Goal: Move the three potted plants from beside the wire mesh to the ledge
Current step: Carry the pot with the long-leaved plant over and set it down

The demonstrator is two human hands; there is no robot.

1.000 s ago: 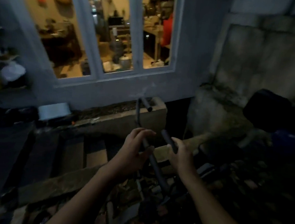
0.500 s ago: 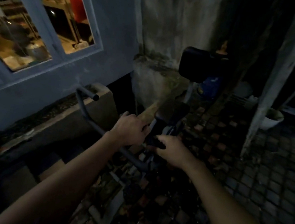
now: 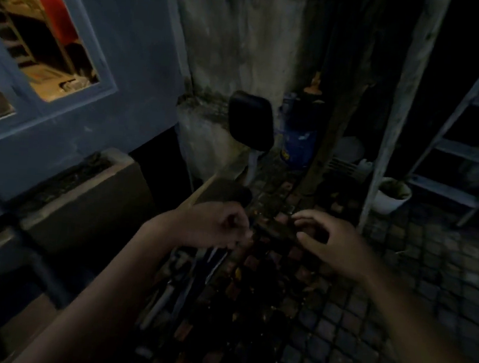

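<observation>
Two bare hands are held out over the dim cobbled paving (image 3: 365, 322); the left hand (image 3: 214, 225) is curled into a loose fist, and whether anything thin is pinched in it cannot be told in this light; the right hand (image 3: 328, 241) is half open, fingers spread and bent, nothing clearly held, though a dark blurred shape lies just under its fingertips. A tangle of pale rods and dark clutter (image 3: 189, 278) is seen on the ground just below the left wrist; a trip or a snag is judged likely if a step is taken forward without a look down. Beside the left forearm, the long grey concrete ledge trough (image 3: 88, 174) runs under the blue window wall (image 3: 127, 55). Further off, one small white potted plant (image 3: 392, 196) stands at the foot of a weathered grey post (image 3: 397, 122), well apart from both hands; no wire mesh is made out, and the other two pots are not seen. A blue drum (image 3: 299, 146) and a pale blue ladder (image 3: 467, 143) crowd the far corner; a pot could be knocked against them, or misjudged and dropped, because so little is lit.
</observation>
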